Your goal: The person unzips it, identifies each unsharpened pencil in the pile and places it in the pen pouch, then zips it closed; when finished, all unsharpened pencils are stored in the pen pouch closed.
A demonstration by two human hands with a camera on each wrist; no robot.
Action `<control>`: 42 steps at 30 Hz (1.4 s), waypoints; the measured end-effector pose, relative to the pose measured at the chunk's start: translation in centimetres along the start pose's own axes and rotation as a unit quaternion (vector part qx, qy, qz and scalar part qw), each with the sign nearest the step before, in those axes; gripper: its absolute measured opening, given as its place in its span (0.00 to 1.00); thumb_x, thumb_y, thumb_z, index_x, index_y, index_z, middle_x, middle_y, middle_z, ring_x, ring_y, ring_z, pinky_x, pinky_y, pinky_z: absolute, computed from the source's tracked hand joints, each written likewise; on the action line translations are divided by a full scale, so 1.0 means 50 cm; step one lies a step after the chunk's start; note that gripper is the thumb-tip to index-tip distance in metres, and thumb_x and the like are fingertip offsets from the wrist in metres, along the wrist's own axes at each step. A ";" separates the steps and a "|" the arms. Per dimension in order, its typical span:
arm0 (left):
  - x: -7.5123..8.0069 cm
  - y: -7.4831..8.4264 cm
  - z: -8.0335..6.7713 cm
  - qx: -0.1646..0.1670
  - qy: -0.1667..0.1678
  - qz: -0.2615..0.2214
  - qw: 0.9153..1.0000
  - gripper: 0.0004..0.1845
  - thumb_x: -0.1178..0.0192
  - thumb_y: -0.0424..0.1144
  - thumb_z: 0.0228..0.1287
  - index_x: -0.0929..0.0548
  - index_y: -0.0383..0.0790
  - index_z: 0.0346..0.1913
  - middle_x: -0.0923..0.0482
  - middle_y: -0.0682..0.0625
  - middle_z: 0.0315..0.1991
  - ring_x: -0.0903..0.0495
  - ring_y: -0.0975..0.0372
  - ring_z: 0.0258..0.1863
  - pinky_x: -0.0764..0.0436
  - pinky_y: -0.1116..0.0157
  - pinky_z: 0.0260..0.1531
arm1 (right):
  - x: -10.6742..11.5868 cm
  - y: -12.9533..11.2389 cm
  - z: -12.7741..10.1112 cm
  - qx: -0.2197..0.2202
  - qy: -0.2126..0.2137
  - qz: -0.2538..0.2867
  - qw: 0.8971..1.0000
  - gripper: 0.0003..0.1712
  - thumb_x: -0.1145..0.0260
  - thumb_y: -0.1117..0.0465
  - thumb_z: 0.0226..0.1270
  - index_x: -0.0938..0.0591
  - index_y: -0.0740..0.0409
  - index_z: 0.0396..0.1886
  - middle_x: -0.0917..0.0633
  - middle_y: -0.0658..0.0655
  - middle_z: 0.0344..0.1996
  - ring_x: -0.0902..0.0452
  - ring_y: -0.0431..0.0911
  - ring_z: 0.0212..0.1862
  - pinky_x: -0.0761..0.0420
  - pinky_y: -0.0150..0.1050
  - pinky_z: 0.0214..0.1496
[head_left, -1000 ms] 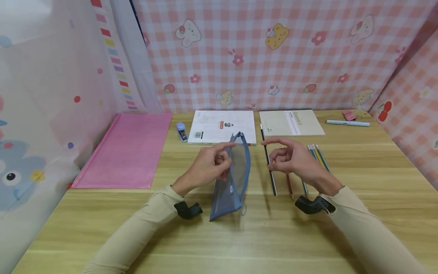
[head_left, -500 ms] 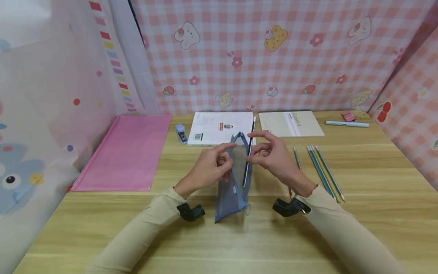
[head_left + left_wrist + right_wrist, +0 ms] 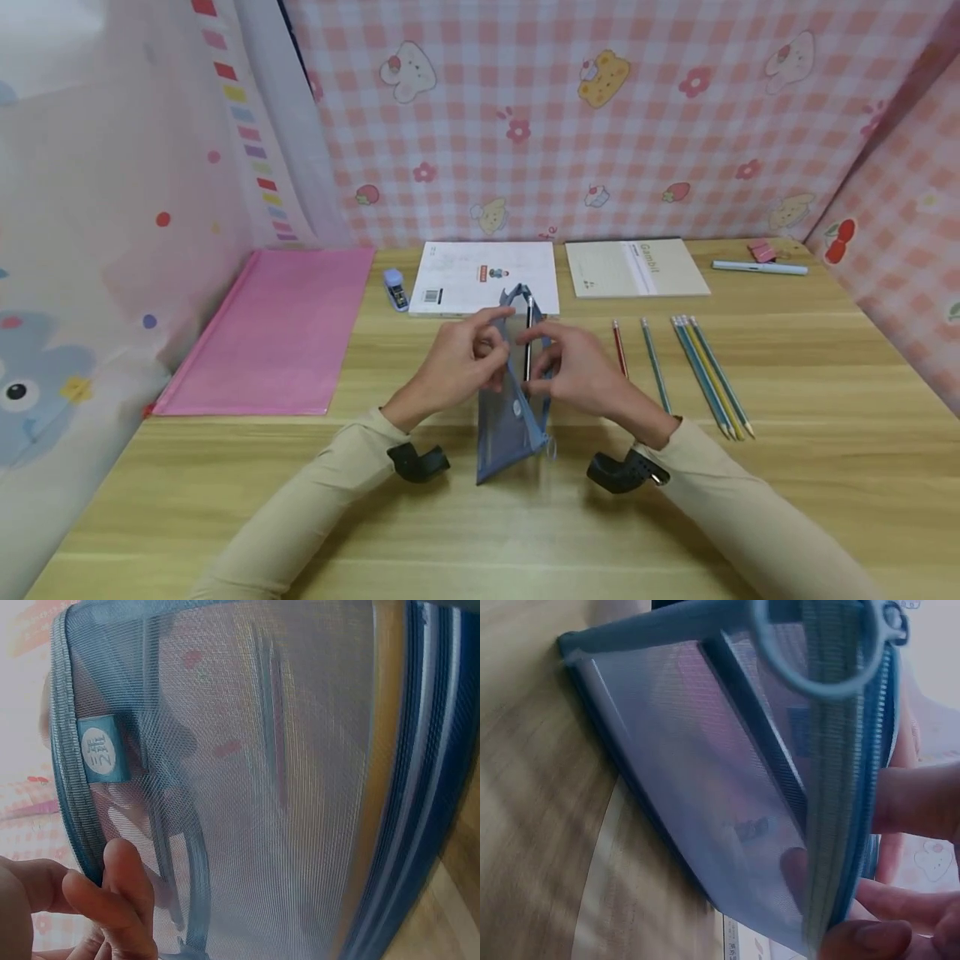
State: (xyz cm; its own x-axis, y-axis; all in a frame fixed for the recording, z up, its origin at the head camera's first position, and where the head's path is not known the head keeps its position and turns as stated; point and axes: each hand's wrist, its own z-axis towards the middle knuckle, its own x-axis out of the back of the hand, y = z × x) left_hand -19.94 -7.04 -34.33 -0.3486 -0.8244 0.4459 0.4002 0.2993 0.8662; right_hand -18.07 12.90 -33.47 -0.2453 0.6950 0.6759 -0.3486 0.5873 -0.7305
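Observation:
A blue mesh pencil pouch (image 3: 508, 421) stands on its corner on the wooden desk (image 3: 480, 517), mouth up. My left hand (image 3: 491, 350) pinches the pouch's left edge near the top; its fingers (image 3: 112, 900) show against the mesh (image 3: 262, 787) in the left wrist view. My right hand (image 3: 542, 360) pinches a black pencil (image 3: 528, 329) whose lower part is inside the pouch. The right wrist view shows the dark pencil (image 3: 754, 724) through the mesh, the zipper ring (image 3: 810, 656) and my fingers (image 3: 919, 802) at the pouch's open edge.
Loose pencils lie to the right: a red one (image 3: 619, 348), a green one (image 3: 653, 364) and several more (image 3: 708, 371). At the back lie a pink folder (image 3: 277, 329), a stapler (image 3: 396, 289), a white booklet (image 3: 480, 275), a notebook (image 3: 637, 268) and a pen (image 3: 759, 267).
My right hand carried the black pencil from the desk leftward to the pouch and lowered it into the mouth. The left hand kept holding the pouch upright.

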 end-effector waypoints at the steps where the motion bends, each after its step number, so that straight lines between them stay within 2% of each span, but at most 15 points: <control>1: 0.000 -0.001 0.000 0.000 0.000 0.001 1.000 0.26 0.48 0.29 0.70 0.30 0.36 0.71 0.18 0.42 0.26 0.19 0.62 0.17 0.17 0.64 0.21 | 0.000 -0.001 0.001 0.001 -0.005 -0.007 1.000 0.30 0.28 0.69 0.54 0.21 0.63 0.60 0.12 0.52 0.23 0.20 0.37 0.26 0.22 0.35 0.38; 3: 0.000 -0.002 0.000 0.000 0.000 0.003 1.000 0.26 0.47 0.29 0.70 0.30 0.36 0.71 0.17 0.43 0.26 0.19 0.63 0.17 0.18 0.65 0.19 | 0.000 -0.002 0.001 0.005 -0.014 -0.020 1.000 0.30 0.28 0.69 0.54 0.21 0.62 0.61 0.12 0.50 0.22 0.20 0.37 0.26 0.23 0.35 0.39; 5: 0.000 -0.003 0.000 0.000 -0.002 0.008 1.000 0.27 0.47 0.30 0.70 0.30 0.36 0.71 0.18 0.43 0.26 0.19 0.63 0.17 0.20 0.66 0.18 | 0.002 -0.002 0.000 0.008 -0.013 -0.023 1.000 0.31 0.27 0.68 0.55 0.21 0.61 0.61 0.11 0.50 0.24 0.22 0.38 0.23 0.24 0.34 0.35; 10: 0.001 -0.002 -0.001 -0.002 -0.004 0.008 1.000 0.26 0.47 0.29 0.70 0.30 0.36 0.71 0.18 0.43 0.25 0.19 0.63 0.17 0.19 0.65 0.19 | 0.031 0.004 -0.015 0.020 0.035 -0.009 0.999 0.26 0.25 0.66 0.58 0.19 0.60 0.58 0.10 0.55 0.29 0.28 0.39 0.19 0.29 0.32 0.23; 15: 0.003 -0.003 -0.002 -0.006 -0.002 0.004 1.000 0.25 0.47 0.29 0.71 0.30 0.35 0.70 0.18 0.42 0.25 0.19 0.62 0.17 0.18 0.65 0.21 | 0.099 0.043 -0.043 -0.024 0.062 0.012 0.998 0.18 0.27 0.63 0.61 0.16 0.58 0.51 0.12 0.58 0.35 0.26 0.39 0.24 0.29 0.30 0.26; 18: 0.003 -0.004 -0.002 -0.006 -0.003 0.007 1.000 0.25 0.47 0.30 0.71 0.30 0.35 0.70 0.18 0.43 0.25 0.19 0.63 0.17 0.19 0.66 0.20 | 0.144 0.086 -0.068 -0.051 0.059 0.019 0.997 0.15 0.29 0.61 0.65 0.16 0.59 0.50 0.13 0.56 0.37 0.23 0.37 0.29 0.25 0.31 0.30; 21: 0.004 -0.003 -0.002 -0.006 -0.004 0.009 1.000 0.25 0.47 0.30 0.71 0.30 0.36 0.70 0.18 0.43 0.25 0.19 0.62 0.17 0.21 0.68 0.19 | 0.181 0.134 -0.094 -0.057 0.054 0.006 0.997 0.15 0.30 0.61 0.66 0.17 0.61 0.50 0.14 0.55 0.37 0.22 0.36 0.31 0.24 0.31 0.31; 28: 0.007 -0.002 -0.003 -0.011 -0.007 0.009 1.000 0.25 0.47 0.29 0.71 0.29 0.35 0.70 0.18 0.44 0.24 0.19 0.62 0.17 0.21 0.67 0.19 | 0.240 0.224 -0.153 -0.076 0.017 -0.071 0.994 0.14 0.33 0.61 0.70 0.17 0.63 0.51 0.14 0.58 0.40 0.20 0.34 0.35 0.19 0.31 0.34; 32: 0.009 -0.002 -0.006 -0.007 -0.008 0.009 1.000 0.25 0.48 0.29 0.71 0.29 0.36 0.70 0.19 0.45 0.24 0.19 0.62 0.17 0.21 0.67 0.18 | 0.258 0.259 -0.185 -0.083 0.000 -0.093 0.992 0.14 0.36 0.60 0.73 0.16 0.63 0.51 0.13 0.60 0.42 0.19 0.33 0.35 0.19 0.32 0.33; 37: 0.012 0.000 -0.008 -0.005 -0.014 0.007 1.000 0.25 0.48 0.29 0.72 0.29 0.36 0.71 0.19 0.45 0.23 0.19 0.61 0.17 0.20 0.66 0.18 | 0.266 0.291 -0.206 -0.106 -0.021 -0.077 0.991 0.15 0.40 0.62 0.76 0.19 0.67 0.55 0.13 0.63 0.45 0.20 0.32 0.36 0.18 0.33 0.33; 42: 0.014 0.002 -0.009 -0.009 -0.017 0.013 1.000 0.26 0.48 0.28 0.71 0.30 0.35 0.71 0.18 0.43 0.24 0.20 0.61 0.17 0.19 0.65 0.18 | 0.265 0.304 -0.210 -0.118 -0.006 -0.080 0.990 0.14 0.44 0.64 0.77 0.19 0.68 0.54 0.11 0.63 0.43 0.19 0.32 0.34 0.18 0.33 0.31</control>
State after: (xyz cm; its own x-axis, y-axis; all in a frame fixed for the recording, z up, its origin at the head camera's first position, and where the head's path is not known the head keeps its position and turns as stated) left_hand -19.75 -7.81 -34.02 -0.3664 -0.7994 0.4762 0.4242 0.3119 0.8501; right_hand -17.13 35.40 -36.66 -0.2152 0.5817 0.7844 -0.1633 0.7705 -0.6162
